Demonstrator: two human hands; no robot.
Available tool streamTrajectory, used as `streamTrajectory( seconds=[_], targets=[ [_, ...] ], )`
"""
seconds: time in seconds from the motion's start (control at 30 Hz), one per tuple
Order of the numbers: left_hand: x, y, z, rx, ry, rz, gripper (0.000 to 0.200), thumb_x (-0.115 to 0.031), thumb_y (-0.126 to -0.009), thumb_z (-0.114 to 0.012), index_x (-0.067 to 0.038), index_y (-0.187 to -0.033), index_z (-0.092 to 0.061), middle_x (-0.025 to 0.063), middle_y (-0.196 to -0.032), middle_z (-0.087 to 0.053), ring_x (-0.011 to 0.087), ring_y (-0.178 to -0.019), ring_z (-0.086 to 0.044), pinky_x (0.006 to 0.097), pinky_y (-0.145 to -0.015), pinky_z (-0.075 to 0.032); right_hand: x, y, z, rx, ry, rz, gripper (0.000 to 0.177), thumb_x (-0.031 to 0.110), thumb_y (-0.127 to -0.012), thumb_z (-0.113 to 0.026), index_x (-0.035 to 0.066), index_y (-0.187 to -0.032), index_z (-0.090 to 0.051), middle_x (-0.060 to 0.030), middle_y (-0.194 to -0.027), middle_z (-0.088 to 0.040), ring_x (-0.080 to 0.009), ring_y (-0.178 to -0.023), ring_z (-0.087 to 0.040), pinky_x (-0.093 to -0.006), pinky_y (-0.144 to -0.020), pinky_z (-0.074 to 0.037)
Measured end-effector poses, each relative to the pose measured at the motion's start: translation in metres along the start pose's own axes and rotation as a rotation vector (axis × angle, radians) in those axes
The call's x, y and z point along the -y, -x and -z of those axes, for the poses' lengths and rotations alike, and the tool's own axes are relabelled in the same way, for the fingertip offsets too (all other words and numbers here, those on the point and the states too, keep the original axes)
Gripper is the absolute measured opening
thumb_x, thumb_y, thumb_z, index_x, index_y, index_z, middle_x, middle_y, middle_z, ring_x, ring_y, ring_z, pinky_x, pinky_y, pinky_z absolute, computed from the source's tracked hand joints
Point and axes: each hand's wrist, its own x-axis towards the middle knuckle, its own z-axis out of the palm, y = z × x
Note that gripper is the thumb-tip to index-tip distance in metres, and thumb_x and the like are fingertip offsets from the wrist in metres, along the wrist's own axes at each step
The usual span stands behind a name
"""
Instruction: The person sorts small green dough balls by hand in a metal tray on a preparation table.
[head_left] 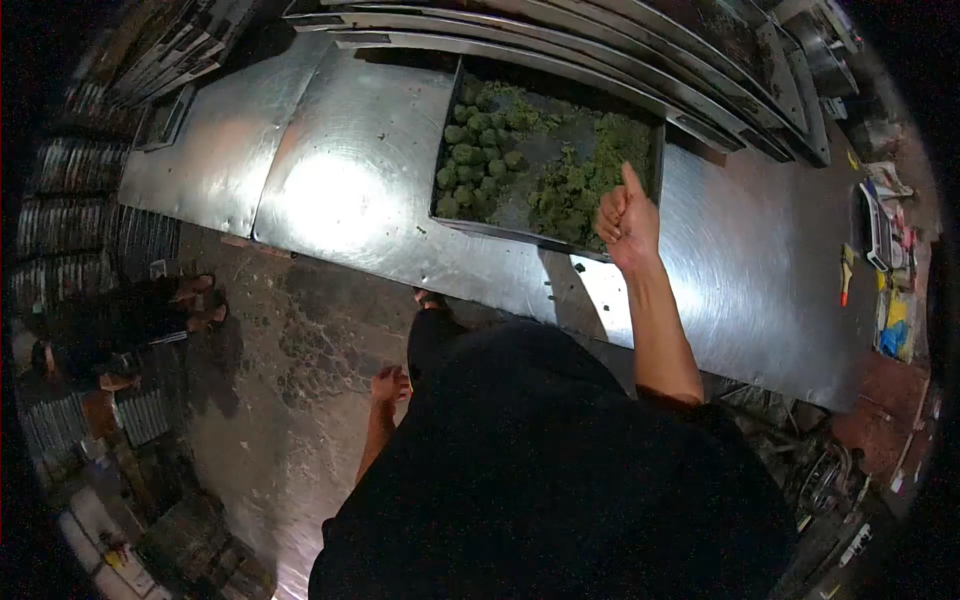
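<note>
Right hand [628, 218] fisted, thumb up, over steel tray [490, 230] of green balls [468, 165], loose green mash [575, 190]. Left hand [389, 384] hangs aside, grip unclear.

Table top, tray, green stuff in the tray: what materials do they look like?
Table top: probably stainless sheet, brushed; strong glare, visible seam. Tray: metal too, duller grey, folded rim. Green balls and loose heap: matte, soft-looking, clumpy mass, perhaps plant matter or dough; cannot tell which.
</note>
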Motion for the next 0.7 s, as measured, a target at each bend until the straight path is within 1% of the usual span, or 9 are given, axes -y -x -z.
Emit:
streamTrajectory(
  seconds=[0.13,0.2,0.33,0.4,0.5,0.57,0.63,0.67,0.7],
  targets=[
    [0.052,-0.016,0.009,0.0,0.31,0.251,0.021,-0.024,-0.09,-0.05,-0.012,-0.104,-0.06,0.0105,-0.077,-0.064,0.0211,-0.053,-0.057,0.0313,-0.037,-0.038,0.005,0.0,-0.027,0.008,0.043,-0.013,0.027,0.034,-0.093,-0.051,0.009,-0.082,-0.053,-0.0045,-0.067,-0.053,-0.0111,-0.055,-0.046,-0.0245,-0.05,-0.036],
    [0.053,-0.006,0.022,0.332,1.013,0.183,0.018,-0.023,-0.089,-0.051,-0.011,-0.099,-0.06,0.0106,-0.074,-0.063,0.021,-0.047,-0.054,0.0305,-0.031,-0.029,0.005,-0.006,-0.02,-0.037,0.081,-0.089,0.027,0.034,-0.093,-0.051,0.008,-0.088,-0.055,-0.0059,-0.071,-0.056,-0.0118,-0.057,-0.048,-0.0246,-0.051,-0.037],
    [0.082,0.019,0.018,0.288,0.846,0.078,0.019,-0.023,-0.089,-0.052,-0.01,-0.1,-0.06,0.008,-0.072,-0.062,0.0193,-0.049,-0.055,0.0303,-0.036,-0.032,-0.006,-0.026,-0.033,-0.044,0.085,-0.15,0.04,0.042,-0.091,-0.053,0.011,-0.066,-0.047,-0.0026,-0.061,-0.049,-0.0068,-0.041,-0.036,-0.0215,-0.036,-0.025],
    [-0.044,0.052,0.008,-0.102,0.34,0.287,0.022,-0.024,-0.089,-0.054,-0.007,-0.1,-0.06,0.0067,-0.073,-0.063,0.018,-0.056,-0.058,0.0309,-0.044,-0.039,-0.012,-0.035,-0.049,-0.083,0.157,-0.14,0.049,0.046,-0.089,-0.054,0.014,-0.056,-0.038,-0.0018,-0.056,-0.042,-0.0068,-0.037,-0.029,-0.024,-0.033,-0.019],
    [-0.013,0.023,0.011,-0.08,0.144,0.192,0.025,-0.026,-0.088,-0.055,-0.006,-0.102,-0.059,0.0055,-0.075,-0.064,0.0173,-0.062,-0.06,0.0315,-0.052,-0.043,-0.03,-0.067,-0.054,0.032,0.451,-0.096,0.045,0.047,-0.084,-0.06,0.006,-0.066,-0.054,-0.008,-0.063,-0.057,-0.0131,-0.041,-0.044,-0.0289,-0.039,-0.034],
    [0.007,0.0,0.022,-0.015,0.354,0.264,0.026,-0.026,-0.088,-0.055,-0.006,-0.103,-0.059,0.0058,-0.076,-0.064,0.0173,-0.063,-0.06,0.0315,-0.053,-0.044,-0.037,-0.07,-0.088,0.025,1.263,0.192,0.04,0.042,-0.082,-0.062,0.002,-0.086,-0.064,-0.0137,-0.077,-0.065,-0.0241,-0.055,-0.059,-0.036,-0.054,-0.048],
    [0.01,-0.005,0.026,0.054,0.554,0.339,0.027,-0.026,-0.088,-0.055,-0.005,-0.105,-0.059,0.0062,-0.076,-0.064,0.0172,-0.064,-0.06,0.0316,-0.053,-0.044,-0.045,-0.072,-0.098,0.088,1.348,0.355,0.039,0.04,-0.081,-0.062,0.004,-0.095,-0.064,-0.0152,-0.085,-0.066,-0.0278,-0.066,-0.063,-0.0379,-0.065,-0.049],
    [0.005,-0.002,0.025,0.013,0.384,0.22,0.027,-0.026,-0.088,-0.055,-0.005,-0.106,-0.058,0.0065,-0.077,-0.064,0.0173,-0.065,-0.06,0.0317,-0.054,-0.044,-0.046,-0.074,-0.096,0.157,1.43,0.522,0.04,0.037,-0.081,-0.062,0.005,-0.104,-0.065,-0.0168,-0.093,-0.067,-0.0314,-0.078,-0.066,-0.0398,-0.075,-0.051],
    [-0.002,0.003,0.024,-0.026,0.213,0.098,0.028,-0.027,-0.088,-0.055,-0.005,-0.107,-0.058,0.0067,-0.077,-0.064,0.0174,-0.065,-0.06,0.0319,-0.055,-0.045,-0.043,-0.084,-0.091,0.221,1.206,0.505,0.042,0.033,-0.08,-0.061,0.006,-0.112,-0.062,-0.0196,-0.101,-0.065,-0.0314,-0.093,-0.064,-0.039,-0.084,-0.049]
  ],
)
